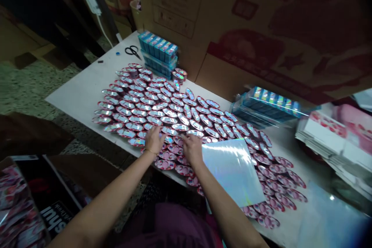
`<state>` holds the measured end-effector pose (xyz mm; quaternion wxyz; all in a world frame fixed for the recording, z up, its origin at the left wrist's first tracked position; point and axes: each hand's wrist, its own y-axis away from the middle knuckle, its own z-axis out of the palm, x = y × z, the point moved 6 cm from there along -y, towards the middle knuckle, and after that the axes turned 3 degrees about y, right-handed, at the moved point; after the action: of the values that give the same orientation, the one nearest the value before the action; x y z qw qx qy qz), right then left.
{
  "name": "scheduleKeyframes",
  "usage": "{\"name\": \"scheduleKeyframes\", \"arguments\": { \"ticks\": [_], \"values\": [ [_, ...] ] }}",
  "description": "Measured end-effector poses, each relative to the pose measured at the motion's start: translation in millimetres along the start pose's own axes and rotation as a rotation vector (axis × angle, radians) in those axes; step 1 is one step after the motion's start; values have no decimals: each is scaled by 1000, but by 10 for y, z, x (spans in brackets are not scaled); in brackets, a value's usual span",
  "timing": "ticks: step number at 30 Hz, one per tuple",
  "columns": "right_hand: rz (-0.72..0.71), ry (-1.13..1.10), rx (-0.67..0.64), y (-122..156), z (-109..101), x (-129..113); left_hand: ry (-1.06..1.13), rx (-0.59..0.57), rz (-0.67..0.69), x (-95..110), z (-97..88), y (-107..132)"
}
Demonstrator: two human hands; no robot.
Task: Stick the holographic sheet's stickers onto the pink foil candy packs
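Many oval packs (pixel 159 106) stand in tight rows on the white table (pixel 75 97). Most have shiny silvery tops; those nearest me and to the right show pink printed tops (pixel 165 165). My left hand (pixel 155 140) rests on packs at the near side, thumb and fingers apart. Just to its right, my right hand (pixel 192 148) has its fingers bent and drawn together over a pack top; whatever they pinch is too small to make out. A shiny iridescent sheet (pixel 232 172) lies over packs beside my right wrist.
Stacked blue wrapped boxes (pixel 158 52) stand at the back, with black scissors (pixel 133 52) beside them. More blue boxes (pixel 267 102) and piled white cartons (pixel 328 135) are at the right. A large cardboard box (pixel 221 15) walls the back. An open carton (pixel 46 186) sits lower left; a person's legs (pixel 55 19) stand beyond.
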<state>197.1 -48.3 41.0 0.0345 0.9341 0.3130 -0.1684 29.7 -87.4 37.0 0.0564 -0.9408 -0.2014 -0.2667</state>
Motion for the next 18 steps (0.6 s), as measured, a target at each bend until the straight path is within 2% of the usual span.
{"name": "scheduleKeyframes", "arguments": {
  "ticks": [2, 3, 5, 7, 9, 12, 18],
  "values": [
    [80, -89, 141, 133, -227, 434, 61, -105, 198, 429, 193, 116],
    [75, -122, 178, 201, -305, 615, 71, -176, 272, 637, 319, 179],
    [17, -137, 175, 300, -358, 875, 36, -275, 319, 949, 569, 266],
    [-71, -92, 119, 340, -291, 988, -16, -319, 285, 1114, 777, 291],
    [-145, -6, 60, 348, -169, 1002, -43, -332, 230, 1164, 915, 286],
    [-208, 128, 1, 372, -32, 962, -51, -318, 157, 1139, 989, 282],
    [-294, 182, -55, 507, -94, 910, -50, -306, 98, 1113, 991, 312]
  ]
}}
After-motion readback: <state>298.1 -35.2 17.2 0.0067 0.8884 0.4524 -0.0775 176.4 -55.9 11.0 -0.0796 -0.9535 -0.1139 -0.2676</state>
